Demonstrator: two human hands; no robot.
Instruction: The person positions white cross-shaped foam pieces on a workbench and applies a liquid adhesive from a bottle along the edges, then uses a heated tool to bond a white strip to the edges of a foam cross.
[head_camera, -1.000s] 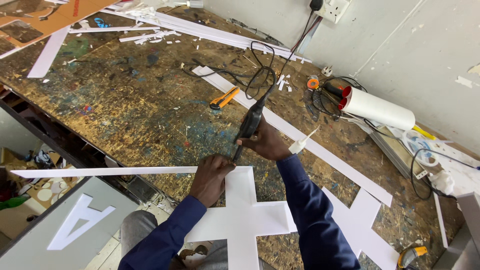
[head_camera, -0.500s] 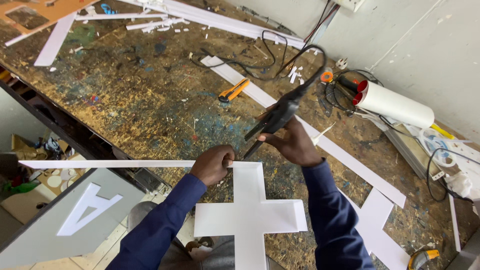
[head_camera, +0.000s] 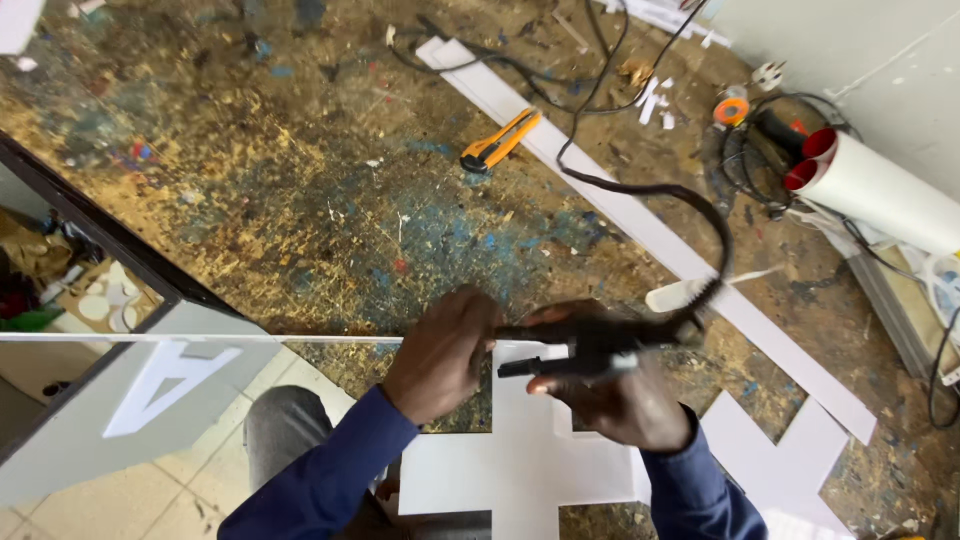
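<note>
A worn wooden workbench (head_camera: 300, 200), its top flecked with blue, yellow and red paint and strewn with chips, fills most of the head view, with a pale tiled floor (head_camera: 150, 490) below its near edge at seven o'clock and a white wall (head_camera: 850, 40) at one o'clock. At eight o'clock a grey panel bearing a white cut-out letter (head_camera: 160, 385) leans beneath the bench edge, and a thin white strip (head_camera: 200, 338) runs along that edge. The left hand (head_camera: 445, 352), just left of centre, is curled with its fingertips meeting the front end of the black corded hand tool (head_camera: 585, 345); how firmly it grips is hard to tell. The right hand (head_camera: 610, 395), just right of it, is wrapped around the tool's body, which lies level over the top arm of the white cross-shaped sheet cutout (head_camera: 520, 460) at six o'clock. The tool's tip is hidden by the left hand, and the cutout's lower arm is cut off by the frame. At twelve o'clock an orange utility knife (head_camera: 500, 138) lies beside a long white plastic strip (head_camera: 640, 220) that slants toward four o'clock. The tool's black cable (head_camera: 715, 230) loops upward at two o'clock. A white tube with red ends (head_camera: 880, 185) lies at two o'clock near tangled wires.
</note>
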